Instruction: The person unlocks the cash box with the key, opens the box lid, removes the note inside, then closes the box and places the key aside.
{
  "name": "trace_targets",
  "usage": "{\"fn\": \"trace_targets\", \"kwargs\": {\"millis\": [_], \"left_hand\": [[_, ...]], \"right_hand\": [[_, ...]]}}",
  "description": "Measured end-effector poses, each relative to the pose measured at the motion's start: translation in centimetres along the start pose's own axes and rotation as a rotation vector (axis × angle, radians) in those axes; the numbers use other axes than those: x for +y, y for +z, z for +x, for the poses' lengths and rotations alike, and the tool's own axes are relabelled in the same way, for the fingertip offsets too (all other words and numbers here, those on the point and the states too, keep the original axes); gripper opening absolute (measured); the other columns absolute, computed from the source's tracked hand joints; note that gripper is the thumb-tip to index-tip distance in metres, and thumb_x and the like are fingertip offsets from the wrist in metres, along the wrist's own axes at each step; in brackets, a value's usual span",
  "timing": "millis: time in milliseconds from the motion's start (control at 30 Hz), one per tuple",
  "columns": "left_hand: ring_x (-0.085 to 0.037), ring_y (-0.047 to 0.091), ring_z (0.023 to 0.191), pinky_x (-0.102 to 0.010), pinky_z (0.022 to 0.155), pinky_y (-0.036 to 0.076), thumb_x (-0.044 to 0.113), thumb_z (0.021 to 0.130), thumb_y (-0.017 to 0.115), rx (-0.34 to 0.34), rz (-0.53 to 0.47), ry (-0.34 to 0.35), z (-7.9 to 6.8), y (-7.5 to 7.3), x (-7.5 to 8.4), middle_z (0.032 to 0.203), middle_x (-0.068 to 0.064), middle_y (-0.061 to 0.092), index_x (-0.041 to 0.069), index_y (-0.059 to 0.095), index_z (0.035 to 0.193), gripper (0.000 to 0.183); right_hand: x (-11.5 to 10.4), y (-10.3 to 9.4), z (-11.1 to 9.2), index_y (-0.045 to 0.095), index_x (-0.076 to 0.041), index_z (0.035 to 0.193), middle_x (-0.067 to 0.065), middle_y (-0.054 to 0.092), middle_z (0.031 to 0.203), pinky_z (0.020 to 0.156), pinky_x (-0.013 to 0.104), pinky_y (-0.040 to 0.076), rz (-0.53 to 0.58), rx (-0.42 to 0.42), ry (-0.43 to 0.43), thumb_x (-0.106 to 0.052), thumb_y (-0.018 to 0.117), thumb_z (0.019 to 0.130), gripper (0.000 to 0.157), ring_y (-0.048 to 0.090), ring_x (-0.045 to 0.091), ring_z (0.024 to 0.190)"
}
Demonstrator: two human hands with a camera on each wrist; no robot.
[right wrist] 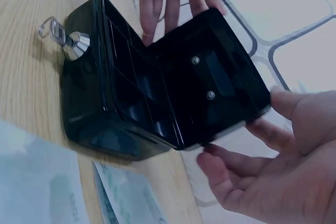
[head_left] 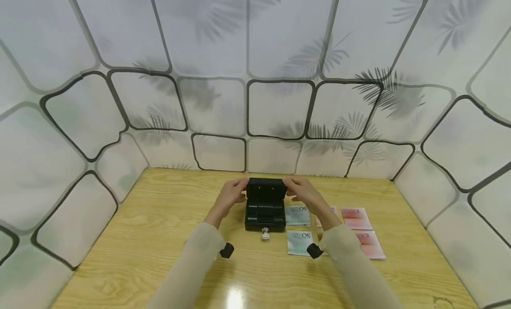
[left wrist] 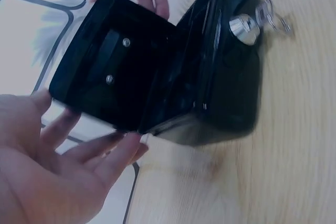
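A small black cash box (head_left: pixel 265 223) stands on the wooden table with its lid (head_left: pixel 266 190) raised, showing a divided black tray (right wrist: pixel 139 77) inside. My left hand (head_left: pixel 230 194) holds the lid's left side, thumb at the upper corner and fingers along the edge. On the opposite side my right hand (head_left: pixel 305 194) grips the lid the same way, its thumb at the corner in the right wrist view. Two small metal rivets (left wrist: pixel 126 42) dot the lid's inner face. A key on a ring (left wrist: pixel 276 18) sits in the silver lock (left wrist: pixel 244 29) on the front.
Green 50 notes (head_left: pixel 297 216) lie right of the box, one close to its side. Farther right are red 100 notes (head_left: pixel 356 218), with more notes partly hidden under my right forearm. A patterned cloth wall (head_left: pixel 279 109) rises behind the table and along both sides.
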State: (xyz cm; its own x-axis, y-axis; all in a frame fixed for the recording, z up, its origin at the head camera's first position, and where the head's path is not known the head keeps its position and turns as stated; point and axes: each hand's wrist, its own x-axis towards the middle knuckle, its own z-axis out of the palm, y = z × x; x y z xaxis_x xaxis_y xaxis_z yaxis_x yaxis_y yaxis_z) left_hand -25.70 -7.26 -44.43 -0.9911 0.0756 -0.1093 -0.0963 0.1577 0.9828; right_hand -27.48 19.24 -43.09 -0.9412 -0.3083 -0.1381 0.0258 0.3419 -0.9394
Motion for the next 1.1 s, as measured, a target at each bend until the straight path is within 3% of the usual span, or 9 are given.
{"fn": "trace_targets", "kwargs": {"millis": [200, 400, 633, 900, 1100], "left_hand": [[-0.046, 0.057, 0.129, -0.050, 0.103, 0.052, 0.041, 0.109, 0.053, -0.127, 0.075, 0.008, -1.1, -0.9, -0.5, 0.150, -0.028, 0.050, -0.001, 0.051, 0.151, 0.059], [-0.042, 0.052, 0.135, -0.049, 0.103, 0.052, 0.036, 0.111, 0.050, -0.198, 0.166, 0.109, -2.4, -1.3, -1.4, 0.155, -0.020, 0.048, 0.007, 0.050, 0.153, 0.052], [-0.034, 0.060, 0.129, -0.047, 0.101, 0.054, 0.031, 0.109, 0.055, -0.211, 0.243, 0.137, -3.5, -1.3, -2.1, 0.153, -0.015, 0.051, 0.010, 0.051, 0.154, 0.050], [-0.030, 0.066, 0.120, -0.041, 0.097, 0.056, 0.026, 0.105, 0.062, -0.184, 0.295, 0.163, -4.2, -1.2, -3.2, 0.151, -0.017, 0.053, 0.008, 0.054, 0.151, 0.050], [-0.028, 0.064, 0.124, -0.044, 0.098, 0.055, 0.029, 0.102, 0.067, -0.158, 0.352, 0.171, -4.7, -1.2, -3.9, 0.148, -0.015, 0.057, 0.011, 0.057, 0.149, 0.051]], "right_hand": [[-0.1, -0.4, -1.4, 0.049, -0.002, 0.151, 0.026, 0.056, 0.141, 0.105, 0.058, 0.047, -0.062, -0.078, 0.002, -0.041, 0.054, 0.108, 0.058, 0.055, 0.045, 0.129], [0.8, 0.2, -2.7, 0.053, -0.005, 0.149, 0.023, 0.053, 0.149, 0.106, 0.057, 0.047, -0.094, -0.082, -0.049, -0.035, 0.056, 0.109, 0.050, 0.053, 0.042, 0.134], [2.0, 1.2, -4.3, 0.058, -0.004, 0.145, 0.022, 0.062, 0.139, 0.106, 0.062, 0.045, -0.100, -0.021, -0.098, -0.027, 0.061, 0.106, 0.045, 0.061, 0.042, 0.124], [3.6, 2.9, -5.6, 0.062, -0.010, 0.144, 0.013, 0.060, 0.144, 0.105, 0.052, 0.049, -0.111, 0.111, -0.122, -0.030, 0.071, 0.100, 0.049, 0.062, 0.030, 0.127], [4.2, 3.6, -6.2, 0.066, -0.003, 0.138, 0.020, 0.064, 0.136, 0.096, 0.042, 0.056, -0.136, 0.160, -0.143, -0.024, 0.075, 0.097, 0.047, 0.065, 0.033, 0.122]]}}
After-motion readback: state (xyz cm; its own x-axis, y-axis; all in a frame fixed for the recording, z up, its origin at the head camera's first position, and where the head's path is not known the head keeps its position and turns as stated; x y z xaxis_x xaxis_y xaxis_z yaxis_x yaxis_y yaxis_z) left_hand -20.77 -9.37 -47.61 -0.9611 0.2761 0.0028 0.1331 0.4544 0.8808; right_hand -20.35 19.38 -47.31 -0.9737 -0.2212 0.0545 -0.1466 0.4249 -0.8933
